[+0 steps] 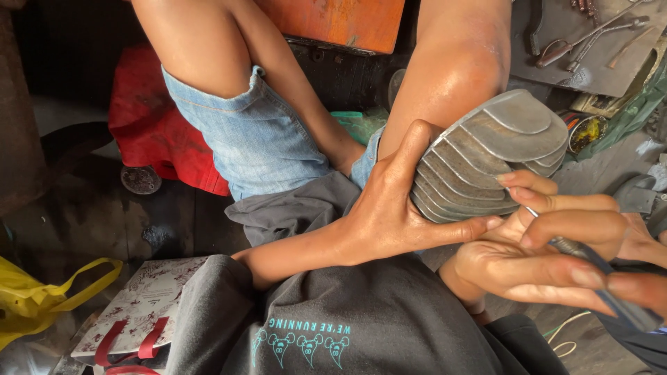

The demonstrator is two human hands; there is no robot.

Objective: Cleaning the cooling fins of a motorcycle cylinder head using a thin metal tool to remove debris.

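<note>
Here, from the head view, I see:

- My left hand (389,215) clasps a fanned stack of grey, sole-shaped metal plates (486,156), thumb and fingers spread round its lower edge, propped against my bare knee (451,69).
- My right hand (549,257) pinches a thin dark metal tool (597,267), fingers closed on it, its tip touching the stack.
- Tongs and scissors lie on a dark slab (590,62) at upper right.
- A yellow bag (42,295) sits lower left.

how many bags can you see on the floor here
2, both at lower left: a yellow bag at the frame edge, and a white patterned bag with red handles beside it. Others may be hidden.
</note>
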